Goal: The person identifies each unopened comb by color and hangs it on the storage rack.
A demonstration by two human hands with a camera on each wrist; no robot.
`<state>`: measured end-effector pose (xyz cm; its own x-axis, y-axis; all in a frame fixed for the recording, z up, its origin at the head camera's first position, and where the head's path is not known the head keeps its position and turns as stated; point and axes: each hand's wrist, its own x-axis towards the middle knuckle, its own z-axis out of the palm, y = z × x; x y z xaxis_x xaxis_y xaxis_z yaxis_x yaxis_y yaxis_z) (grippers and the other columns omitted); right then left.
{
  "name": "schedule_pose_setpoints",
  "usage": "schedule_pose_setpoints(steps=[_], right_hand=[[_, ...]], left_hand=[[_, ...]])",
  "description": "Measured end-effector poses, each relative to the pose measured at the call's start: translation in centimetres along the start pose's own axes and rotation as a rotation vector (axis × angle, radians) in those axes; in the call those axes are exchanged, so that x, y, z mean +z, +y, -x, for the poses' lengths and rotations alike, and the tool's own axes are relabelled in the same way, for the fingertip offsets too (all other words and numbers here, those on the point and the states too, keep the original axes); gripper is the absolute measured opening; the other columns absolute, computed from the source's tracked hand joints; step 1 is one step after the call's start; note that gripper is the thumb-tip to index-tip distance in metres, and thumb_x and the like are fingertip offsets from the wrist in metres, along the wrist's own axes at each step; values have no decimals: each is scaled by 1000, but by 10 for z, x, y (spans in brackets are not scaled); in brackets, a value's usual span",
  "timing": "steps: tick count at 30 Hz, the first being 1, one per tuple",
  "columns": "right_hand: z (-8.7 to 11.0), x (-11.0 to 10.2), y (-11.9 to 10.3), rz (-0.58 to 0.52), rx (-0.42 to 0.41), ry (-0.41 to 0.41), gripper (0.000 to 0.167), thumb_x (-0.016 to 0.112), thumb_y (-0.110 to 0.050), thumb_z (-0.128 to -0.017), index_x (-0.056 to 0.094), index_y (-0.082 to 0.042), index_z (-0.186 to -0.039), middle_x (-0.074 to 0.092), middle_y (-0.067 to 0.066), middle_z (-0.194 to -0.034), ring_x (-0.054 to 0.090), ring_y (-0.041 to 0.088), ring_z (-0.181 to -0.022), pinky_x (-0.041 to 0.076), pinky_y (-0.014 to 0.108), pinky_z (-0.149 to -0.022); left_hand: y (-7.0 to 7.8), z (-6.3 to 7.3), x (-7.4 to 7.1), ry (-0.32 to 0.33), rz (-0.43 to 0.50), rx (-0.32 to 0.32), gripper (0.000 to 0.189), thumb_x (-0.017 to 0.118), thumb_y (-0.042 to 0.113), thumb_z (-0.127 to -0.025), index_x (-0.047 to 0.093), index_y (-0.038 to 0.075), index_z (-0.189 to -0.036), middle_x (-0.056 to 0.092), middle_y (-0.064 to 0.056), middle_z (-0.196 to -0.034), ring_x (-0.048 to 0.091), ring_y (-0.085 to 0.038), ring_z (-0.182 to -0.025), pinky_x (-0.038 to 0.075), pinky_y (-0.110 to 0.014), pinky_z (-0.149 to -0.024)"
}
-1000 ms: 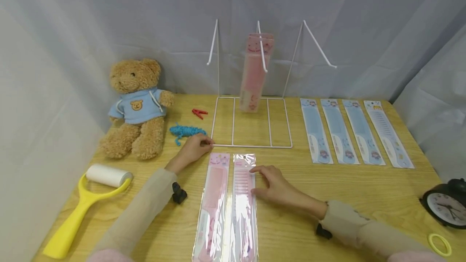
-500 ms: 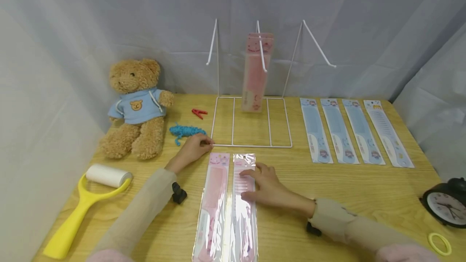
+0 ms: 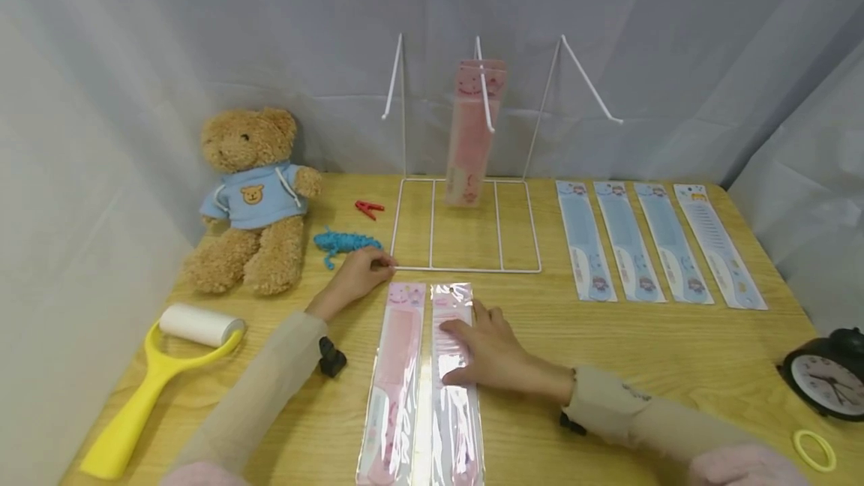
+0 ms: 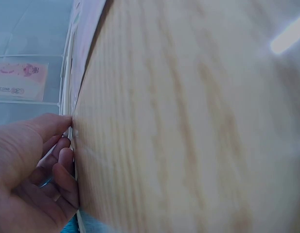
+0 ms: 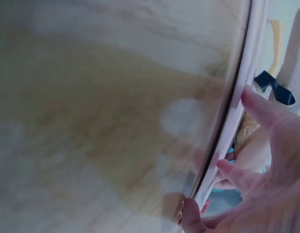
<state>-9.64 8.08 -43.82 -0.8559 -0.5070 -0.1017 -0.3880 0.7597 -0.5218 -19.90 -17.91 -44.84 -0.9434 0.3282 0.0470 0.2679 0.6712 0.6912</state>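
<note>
At the front left corner of the white wire rack (image 3: pixel 466 271), my left hand (image 3: pixel 358 274) pinches the base wire between thumb and curled fingers (image 4: pixel 66 182). My right hand (image 3: pixel 496 351) lies over the right edge of a packaged pink comb (image 3: pixel 454 411). Its thumb and index finger touch the top of the wrapper, spread apart; another fingertip (image 5: pixel 189 211) meets the table by the wrapper's edge. A second packaged pink comb (image 3: pixel 397 366) lies just left of it. More pink packaged combs (image 3: pixel 470 141) hang overlapped on the rack's middle hook; how many is unclear.
Several blue packaged combs (image 3: pixel 586 246) lie in a row at the right. A teddy bear (image 3: pixel 250 193), a red clip (image 3: pixel 369 208) and a blue lizard-like toy (image 3: pixel 346 241) sit left. A yellow-handled roller (image 3: pixel 158 366), black alarm clock (image 3: pixel 826 377) and yellow ring (image 3: pixel 814 450) lie nearer.
My right hand has moved left and slightly down, from the right comb package's edge onto its top. That package's lower end has shifted slightly right. My left hand has stayed at the rack's corner.
</note>
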Motion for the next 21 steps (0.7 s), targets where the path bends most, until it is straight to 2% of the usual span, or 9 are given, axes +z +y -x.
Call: schedule_pose_setpoints(steps=[3, 10, 16, 21], right_hand=[[-1, -3, 1, -38, 10, -14, 74, 87, -37, -62, 59, -18, -128, 31, 34, -142, 37, 45, -114, 40, 56, -90], [-2, -10, 0, -148, 108, -50, 74, 86, -17, -59, 58, -12, -127, 27, 32, -145, 30, 46, -123, 43, 59, -90], [-3, -12, 1, -187, 129, -30, 75, 86, -9, -56, 58, -6, -125, 34, 33, -139, 38, 48, -120, 41, 59, -93], [-3, -11, 7, -229, 113, -20, 77, 86, -8, -56, 57, -2, -126, 37, 31, -135, 44, 43, -118, 41, 54, -97]], left_hand=[[0, -1, 0, 9, -8, 1, 14, 63, 8, -91, 70, -2, -98, 66, -17, -96, 61, -31, -93, 48, -45, -85], [0, -2, 0, 8, -11, -7, 14, 63, 7, -91, 69, -3, -98, 66, -17, -97, 60, -31, -95, 48, -45, -86], [0, -1, 1, 8, -8, -2, 14, 62, 7, -91, 69, -3, -98, 65, -18, -98, 60, -31, -95, 48, -45, -86], [0, 0, 1, -6, -6, -10, 15, 62, 8, -92, 69, -2, -100, 65, -17, -99, 60, -31, -95, 48, -45, -85]])
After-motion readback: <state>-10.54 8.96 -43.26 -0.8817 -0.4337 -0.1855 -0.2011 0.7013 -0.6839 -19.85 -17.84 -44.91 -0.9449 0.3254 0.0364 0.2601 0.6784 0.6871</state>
